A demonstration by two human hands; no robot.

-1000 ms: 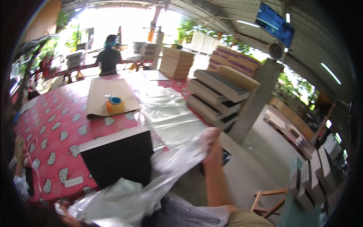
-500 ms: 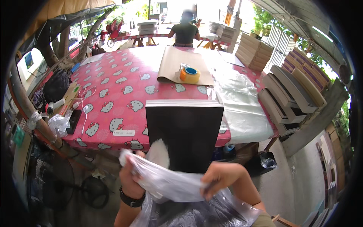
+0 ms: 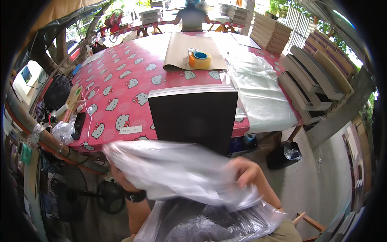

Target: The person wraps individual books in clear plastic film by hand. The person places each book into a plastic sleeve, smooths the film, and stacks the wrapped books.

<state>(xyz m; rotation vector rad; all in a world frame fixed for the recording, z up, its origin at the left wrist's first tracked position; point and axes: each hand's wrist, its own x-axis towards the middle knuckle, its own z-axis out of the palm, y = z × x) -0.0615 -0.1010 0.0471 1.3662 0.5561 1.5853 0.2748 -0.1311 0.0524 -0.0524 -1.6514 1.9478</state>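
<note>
A clear plastic bag (image 3: 177, 171), smeared by motion, stretches between my two hands above my lap. My left hand (image 3: 121, 177) grips its left end, the fingers mostly hidden behind the film. At the other end my right hand (image 3: 246, 171) is closed on the plastic with bent fingers. More clear plastic lies over something dark on my lap (image 3: 209, 224); what it covers I cannot make out. Just beyond my hands, a stack of black panels with white edges (image 3: 193, 117) leans against the table's near edge, its lower part hidden by the bag.
The pink patterned tablecloth (image 3: 117, 84) carries brown paper (image 3: 177, 48) with tape rolls (image 3: 200, 60), clear plastic sheets (image 3: 262, 92) and cables (image 3: 88, 109). Stacked boxes (image 3: 270, 32) and long panels (image 3: 310, 76) stand right. A black bin (image 3: 282, 155) sits below. Another person (image 3: 191, 18) works beyond.
The plastic has spread wider and risen in front of the black panels. My left hand has moved left, my right hand slightly right and up. The whole view has tilted downward.
</note>
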